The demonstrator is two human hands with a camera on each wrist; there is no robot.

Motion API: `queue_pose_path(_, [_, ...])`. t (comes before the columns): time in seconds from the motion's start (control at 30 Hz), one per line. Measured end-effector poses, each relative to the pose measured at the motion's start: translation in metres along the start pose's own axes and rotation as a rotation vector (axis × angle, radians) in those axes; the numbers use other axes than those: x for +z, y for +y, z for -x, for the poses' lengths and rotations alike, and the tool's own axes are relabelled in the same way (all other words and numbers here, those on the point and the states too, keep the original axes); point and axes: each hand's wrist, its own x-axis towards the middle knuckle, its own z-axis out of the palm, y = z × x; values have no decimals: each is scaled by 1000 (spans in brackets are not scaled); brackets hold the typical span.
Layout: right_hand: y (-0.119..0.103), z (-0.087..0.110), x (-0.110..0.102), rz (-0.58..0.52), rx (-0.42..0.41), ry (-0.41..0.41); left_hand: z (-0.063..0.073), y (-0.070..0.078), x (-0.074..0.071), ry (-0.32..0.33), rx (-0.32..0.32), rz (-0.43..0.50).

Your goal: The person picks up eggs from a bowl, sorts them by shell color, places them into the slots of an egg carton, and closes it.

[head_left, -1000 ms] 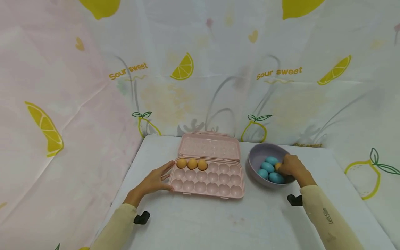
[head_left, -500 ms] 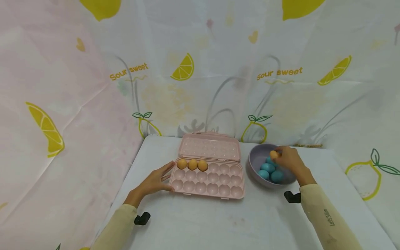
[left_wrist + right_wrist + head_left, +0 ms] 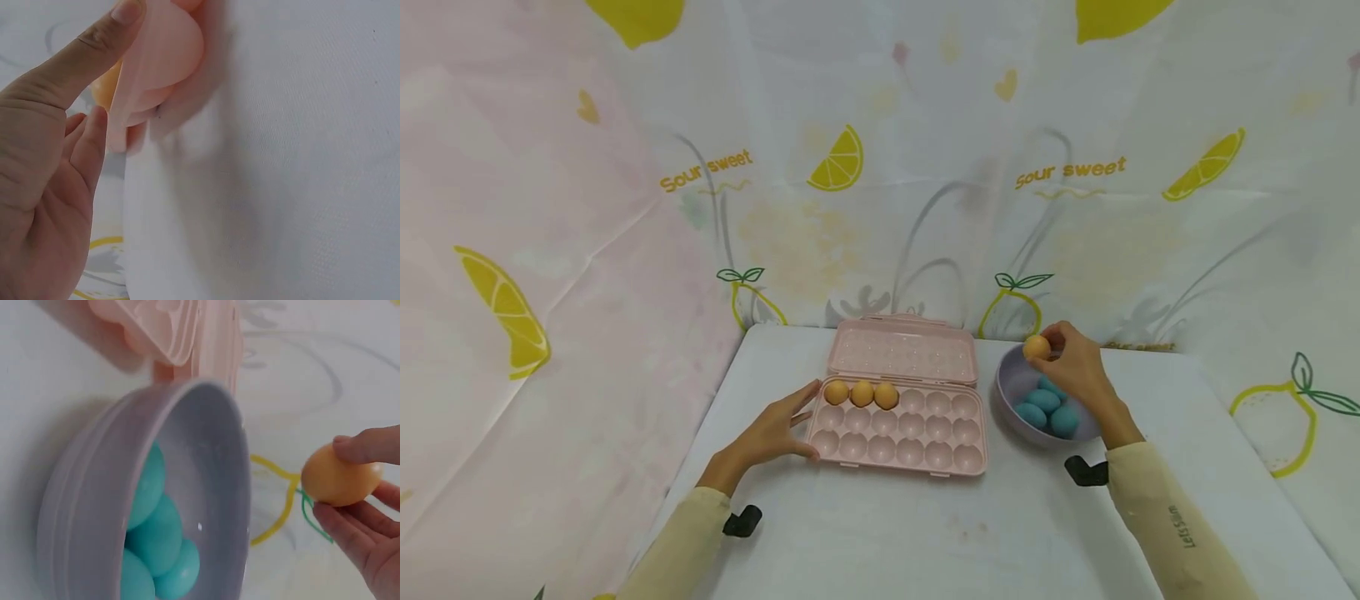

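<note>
The left hand (image 3: 771, 433), its thumb and fingers widely spread, touches the left end of the pink egg box (image 3: 883, 450) holding 3 yellow eggs (image 3: 862, 394), while the right hand (image 3: 1081, 367) pinches 1 orange egg (image 3: 1036, 347) above the purple bowl (image 3: 1011, 375) of 4 blue eggs (image 3: 1042, 402).

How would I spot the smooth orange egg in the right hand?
On the white table, find the round purple bowl right of the rectangular pink plastic egg tray. Higher than the bowl's rim, the right hand pinches the orange egg. Only it is held: three orange eggs sit in the tray, blue eggs in the bowl.
</note>
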Motion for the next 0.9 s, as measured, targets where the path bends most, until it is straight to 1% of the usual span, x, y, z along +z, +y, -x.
queue_pose_path(0.03, [-2, -1, 4, -21, -17, 10, 0, 0, 0, -7, 9, 18])
queue_pose_path(0.13, [-7, -4, 16, -99, -73, 29, 1, 11, -2, -18, 14, 90])
queue_pose_path(0.27, [-16, -6, 30, -164, -122, 45, 4, 27, -4, -28, 1, 145])
queue_pose_path(0.33, [-22, -7, 36, -172, -130, 53, 4, 27, -4, -30, 1, 149])
queue_pose_path(0.5, [-34, -8, 51, -177, -110, 25, 5, 28, -4, -23, -18, 147])
queue_pose_path(0.6, [-38, -8, 61, -170, -108, 5, 4, 24, -3, -19, -34, 142])
queue_pose_path(0.77, [-42, -6, 81, -172, -148, 4, 1, 4, 1, -13, -44, 127])
queue_pose_path(0.83, [-44, -4, 90, -185, -162, -3, 1, -2, 2, -11, -43, 121])
queue_pose_path(0.9, [-45, -2, 99, -189, -158, -22, 1, -5, 3, -12, -39, 119])
